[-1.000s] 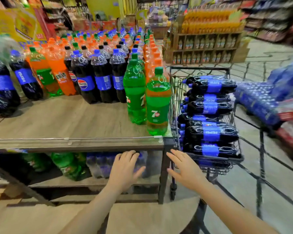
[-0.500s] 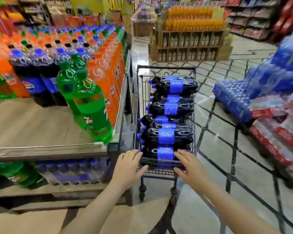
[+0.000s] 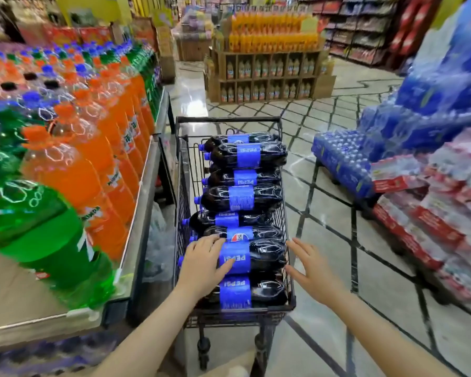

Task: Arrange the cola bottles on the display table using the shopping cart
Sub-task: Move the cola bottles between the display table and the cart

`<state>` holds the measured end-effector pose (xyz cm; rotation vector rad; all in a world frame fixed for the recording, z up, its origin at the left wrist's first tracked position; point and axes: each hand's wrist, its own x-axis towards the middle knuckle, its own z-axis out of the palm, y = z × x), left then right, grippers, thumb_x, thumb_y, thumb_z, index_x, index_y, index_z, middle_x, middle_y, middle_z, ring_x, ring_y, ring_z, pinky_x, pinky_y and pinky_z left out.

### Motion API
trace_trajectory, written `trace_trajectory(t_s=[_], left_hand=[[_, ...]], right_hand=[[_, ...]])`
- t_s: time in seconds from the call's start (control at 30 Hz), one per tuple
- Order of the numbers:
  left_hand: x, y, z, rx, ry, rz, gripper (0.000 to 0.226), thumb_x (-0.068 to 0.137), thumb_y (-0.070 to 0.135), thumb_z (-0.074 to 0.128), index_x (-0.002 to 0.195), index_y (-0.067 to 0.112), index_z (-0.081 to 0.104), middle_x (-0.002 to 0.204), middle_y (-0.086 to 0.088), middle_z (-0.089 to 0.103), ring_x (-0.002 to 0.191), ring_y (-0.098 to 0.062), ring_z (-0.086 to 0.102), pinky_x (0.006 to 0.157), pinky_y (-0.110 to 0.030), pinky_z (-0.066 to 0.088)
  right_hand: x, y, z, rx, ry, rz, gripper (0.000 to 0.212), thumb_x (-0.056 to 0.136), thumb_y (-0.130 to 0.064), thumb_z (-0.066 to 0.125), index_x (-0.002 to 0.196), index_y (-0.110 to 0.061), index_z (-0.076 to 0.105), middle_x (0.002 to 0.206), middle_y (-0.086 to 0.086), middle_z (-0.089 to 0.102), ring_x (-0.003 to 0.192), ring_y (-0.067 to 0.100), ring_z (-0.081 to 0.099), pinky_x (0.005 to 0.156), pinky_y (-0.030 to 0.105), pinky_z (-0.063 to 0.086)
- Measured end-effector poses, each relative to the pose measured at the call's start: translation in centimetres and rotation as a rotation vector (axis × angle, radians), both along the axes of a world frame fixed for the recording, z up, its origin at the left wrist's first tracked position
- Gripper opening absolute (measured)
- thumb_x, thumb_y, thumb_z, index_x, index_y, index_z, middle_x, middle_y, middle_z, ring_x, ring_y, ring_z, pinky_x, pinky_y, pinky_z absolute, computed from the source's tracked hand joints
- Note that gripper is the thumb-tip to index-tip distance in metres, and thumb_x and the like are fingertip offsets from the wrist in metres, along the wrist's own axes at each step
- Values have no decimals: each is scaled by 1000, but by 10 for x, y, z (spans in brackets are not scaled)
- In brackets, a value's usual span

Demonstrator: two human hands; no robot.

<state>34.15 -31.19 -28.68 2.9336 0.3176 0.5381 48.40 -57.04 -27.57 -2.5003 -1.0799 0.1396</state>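
Hands (image 3: pixel 201 265) over cart (image 3: pixel 230 120); display table (image 3: pixel 19 303) left, seemingly tiled floor (image 3: pixel 324 268).

We see bright, even overhead store light, white glare on the glossy floor (image 3: pixel 191 85), motion blur smearing the green bottle (image 3: pixel 38 232) at left, wide-angle bending toward the edges, far shelves soft.
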Motion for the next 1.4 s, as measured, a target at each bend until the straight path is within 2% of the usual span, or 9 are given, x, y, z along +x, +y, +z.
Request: trace_trajectory(t_s=[0.23, 0.37, 0.5, 0.7, 0.87, 1.0, 1.2, 1.3, 1.4], left_hand=[[94, 61, 25, 5, -69, 17, 59, 86, 54, 44, 115, 9, 69, 115, -7, 67, 104, -28, 64, 87, -42, 51], [133, 86, 33, -6, -68, 19, 61, 87, 54, 42, 119, 9, 66, 120, -7, 65, 109, -28, 62, 87, -44, 50], [179, 115, 35, -42, -21, 32, 66, 87, 59, 41, 128, 10, 61, 128, -6, 61, 118, -28, 57, 95, -46, 49], [261, 152, 43, -38, -11, 67, 71, 79, 57, 61, 129, 7, 59, 129, -12, 60, 119, -32, 57, 95, -48, 50], [333, 189, 40, -100, 91, 106, 98, 58, 53, 85, 138, 9, 51, 137, -15, 52, 128, -36, 49, 103, -50, 44], [372, 223, 26, -112, 216, 122, 117, 46, 52, 91, 145, 14, 44, 140, -15, 48, 129, -34, 47, 108, -44, 40], [393, 248, 8, -264, 270, 116, 133, 39, 56, 91, 150, 16, 31, 140, -12, 47, 127, -31, 50, 107, -42, 42], [392, 246, 6, -287, 257, 125, 130, 40, 61, 86, 150, 19, 29, 137, -9, 47, 124, -30, 50, 105, -42, 43], [388, 240, 11, -304, 265, 154, 128, 42, 62, 83, 150, 24, 26, 136, -5, 43, 124, -27, 47, 104, -43, 43]], right_hand=[[80, 51, 13, 16, 18, -32, 62, 94, -48, 50, 148, -25, 31, 153, -3, 31, 140, 19, 29, 115, 40, 27], [121, 77, 24, 26, -12, -27, 60, 95, -42, 54, 148, -23, 33, 152, -1, 33, 138, 18, 32, 114, 34, 27], [173, 101, 30, 15, -10, -20, 64, 91, -50, 50, 146, -21, 37, 150, 3, 37, 136, 22, 36, 112, 36, 30], [269, 144, 44, -26, -31, 59, 70, 91, -47, 58, 149, -24, 28, 155, -1, 28, 139, 21, 31, 112, 34, 29], [360, 203, 52, -34, -43, 172, 85, 82, -47, 70, 150, -18, 26, 156, 6, 26, 142, 25, 26, 116, 37, 22], [414, 243, 36, -214, -89, 252, 102, 72, -59, 72, 152, -25, 17, 157, 4, 20, 143, 30, 18, 116, 45, 20], [426, 269, 28, -393, -181, 275, 122, 52, -66, 79, 149, -28, 16, 143, 2, 35, 126, 31, 35, 99, 50, 40], [418, 279, 36, -467, -267, 265, 123, 49, -64, 80, 147, -26, 16, 136, 4, 37, 119, 31, 42, 89, 47, 40], [414, 280, 37, -444, -281, 274, 120, 52, -61, 79, 147, -28, 13, 136, 4, 37, 118, 30, 42, 88, 47, 40]])
